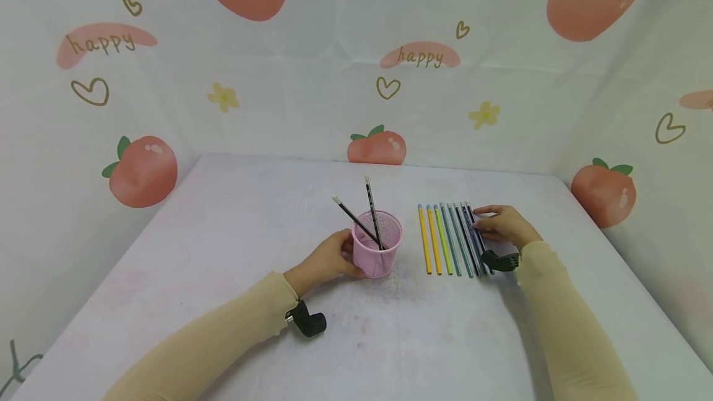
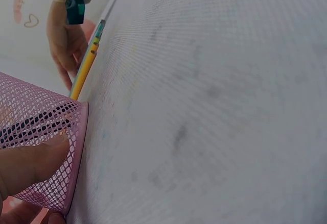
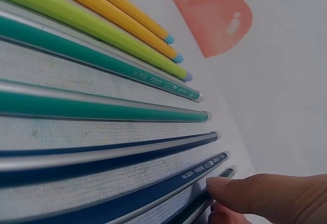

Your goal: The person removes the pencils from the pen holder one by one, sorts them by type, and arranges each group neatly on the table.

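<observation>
My left hand (image 1: 328,257) grips a pink mesh pencil cup (image 1: 379,263) from its left side, thumb low on the near wall in the left wrist view. The cup stands upright on the table, and two dark pencils (image 1: 372,200) lean inside it. To its right, several pencils lie side by side. At the right end of that row, my right hand (image 1: 504,226) pinches the outermost dark pencil (image 3: 196,203) near its far end between thumb and fingers. Beside it lies a dark blue pencil (image 3: 153,193).
Farther left in the row are green pencils (image 3: 112,103), a lime green pencil (image 3: 97,25) and yellow pencils (image 1: 425,240). The white table (image 1: 250,203) meets a printed cloth backdrop (image 1: 312,110) behind and at both sides.
</observation>
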The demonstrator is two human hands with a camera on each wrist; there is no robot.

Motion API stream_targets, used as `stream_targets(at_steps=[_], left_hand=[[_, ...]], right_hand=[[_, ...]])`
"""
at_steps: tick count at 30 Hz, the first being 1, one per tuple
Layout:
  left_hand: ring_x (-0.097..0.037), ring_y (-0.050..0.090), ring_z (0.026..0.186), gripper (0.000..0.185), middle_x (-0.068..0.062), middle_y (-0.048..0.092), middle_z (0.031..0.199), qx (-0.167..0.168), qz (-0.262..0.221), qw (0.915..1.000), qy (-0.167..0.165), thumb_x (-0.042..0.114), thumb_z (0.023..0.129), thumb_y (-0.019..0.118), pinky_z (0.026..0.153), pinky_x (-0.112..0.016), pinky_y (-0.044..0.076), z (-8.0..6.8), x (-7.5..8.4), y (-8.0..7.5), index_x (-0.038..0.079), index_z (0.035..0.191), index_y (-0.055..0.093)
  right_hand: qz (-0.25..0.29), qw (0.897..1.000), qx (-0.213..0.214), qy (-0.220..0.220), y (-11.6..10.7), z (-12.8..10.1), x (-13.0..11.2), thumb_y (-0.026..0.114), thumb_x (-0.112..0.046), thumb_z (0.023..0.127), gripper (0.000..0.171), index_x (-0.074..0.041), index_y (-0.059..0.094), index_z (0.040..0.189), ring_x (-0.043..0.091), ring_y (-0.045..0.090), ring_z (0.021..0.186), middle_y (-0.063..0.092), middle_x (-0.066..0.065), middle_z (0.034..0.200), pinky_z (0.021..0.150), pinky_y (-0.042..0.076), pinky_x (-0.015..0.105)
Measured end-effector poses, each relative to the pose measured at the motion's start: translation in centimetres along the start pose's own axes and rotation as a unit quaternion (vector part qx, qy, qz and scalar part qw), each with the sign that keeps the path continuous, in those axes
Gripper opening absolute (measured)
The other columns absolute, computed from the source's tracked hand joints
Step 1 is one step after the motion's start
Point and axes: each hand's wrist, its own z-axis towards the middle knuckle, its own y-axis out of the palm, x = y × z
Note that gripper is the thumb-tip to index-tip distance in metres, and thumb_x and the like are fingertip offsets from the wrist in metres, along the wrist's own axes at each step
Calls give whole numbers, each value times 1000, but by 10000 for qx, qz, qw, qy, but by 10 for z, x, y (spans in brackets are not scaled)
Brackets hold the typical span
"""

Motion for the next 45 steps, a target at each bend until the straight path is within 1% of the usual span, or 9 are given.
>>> stream_targets(at_steps=[8, 13, 18, 26, 30, 33, 38, 42, 45], left_hand=[[-21, 62, 100, 61, -13, 65, 108, -59, -112, 9996, 267, 1, 62, 84, 90, -34, 52, -2, 0, -2, -4, 116, 55], [-25, 61, 105, 64, -15, 64, 112, -47, -74, 10000, 16, -2, 62, 84, 94, -38, 50, 0, 0, 0, -4, 119, 55], [-25, 61, 104, 64, -16, 64, 113, -44, 1, 10000, 13, -3, 62, 83, 93, -38, 50, -1, 2, -1, -5, 120, 54], [-25, 61, 105, 65, -16, 64, 113, -49, -35, 10000, 15, -3, 62, 83, 95, -39, 50, -1, 1, -1, -5, 120, 54], [-24, 61, 105, 65, -15, 64, 113, -33, -20, 10000, -41, -3, 62, 83, 94, -38, 50, -1, 2, -1, -5, 120, 55], [-24, 61, 104, 65, -16, 64, 113, -35, -15, 10000, -26, -3, 62, 83, 94, -38, 50, -1, 2, -1, -5, 120, 55], [-24, 60, 104, 64, -15, 64, 112, -29, 49, 10000, -60, -3, 63, 84, 94, -39, 50, -1, 2, -1, -5, 120, 54], [-24, 60, 104, 64, -16, 64, 112, -17, 55, 9999, -90, -3, 63, 84, 93, -38, 50, -1, 3, 0, -5, 120, 54], [-24, 61, 104, 64, -16, 64, 113, -23, 32, 9999, -103, -3, 63, 84, 93, -37, 51, -1, 2, 0, -5, 120, 54]], right_hand=[[223, 9997, -51, -10, -2, -2, 0, 63, -6, 91, 64, 8, 32, 145, 1, 58, 79, 59, 0, 97, 74, 55, 20], [-33, 9998, 174, -57, 1, -3, -3, 61, -12, 93, 62, 4, 32, 146, 5, 59, 88, 54, 16, 121, 82, 55, 23], [-229, 9988, 441, -49, 7, -4, -15, 58, -20, 96, 58, -4, 36, 148, 22, 57, 112, 43, 23, 142, 98, 49, 33], [187, 9950, 440, -876, 22, -9, -40, 55, -20, 98, 55, -1, 36, 146, 28, 53, 117, 46, 23, 138, 88, 53, 21], [480, 9871, 230, -1508, 30, -14, -50, 53, -24, 100, 56, 1, 35, 146, 19, 57, 109, 47, 23, 135, 85, 52, 17], [727, 9797, 170, -1860, 38, -15, -56, 54, -25, 99, 56, 1, 36, 145, 9, 59, 102, 52, 14, 127, 85, 52, 16], [770, 9754, 219, -2052, 54, -18, -70, 57, -29, 98, 55, -2, 40, 143, 9, 59, 105, 54, 5, 123, 97, 49, 27], [715, 9721, 166, -2228, 69, -21, -78, 57, -30, 97, 55, -3, 41, 142, 17, 57, 114, 51, 14, 131, 104, 45, 37], [683, 9682, 76, -2406, 81, -22, -82, 57, -27, 97, 52, -4, 42, 142, 21, 56, 117, 51, 18, 132, 101, 47, 35]])
